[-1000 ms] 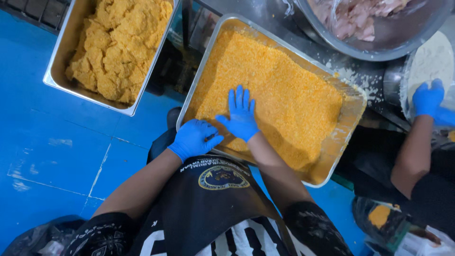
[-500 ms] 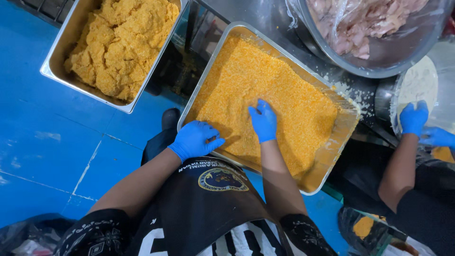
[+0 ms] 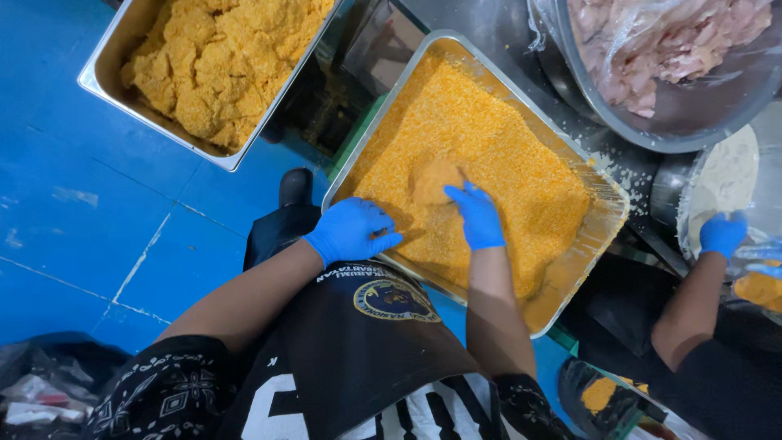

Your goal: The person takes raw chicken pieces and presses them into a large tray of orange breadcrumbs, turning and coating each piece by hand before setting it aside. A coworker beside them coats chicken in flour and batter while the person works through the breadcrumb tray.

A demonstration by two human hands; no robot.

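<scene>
Blue gloves on both hands, seen from the head camera. Right hand [image 3: 476,216] is out over the metal tray of orange crumbs [image 3: 599,191], fingers extended and close together, tips touching a crumb-coated piece [image 3: 436,179] that lies in the middle of the crumb bed; it presses or lifts the piece's edge, not a full grasp. Left hand [image 3: 352,231] sits at the tray's near rim, fingers loosely curled, resting on the crumbs and holding nothing I can make out. Up left, a second metal pan [image 3: 102,77] is heaped with breaded pieces. Top right, a big bowl [image 3: 643,126] of raw pale meat. Far right, a co-worker's gloved hand [image 3: 722,234] is at another container.
</scene>
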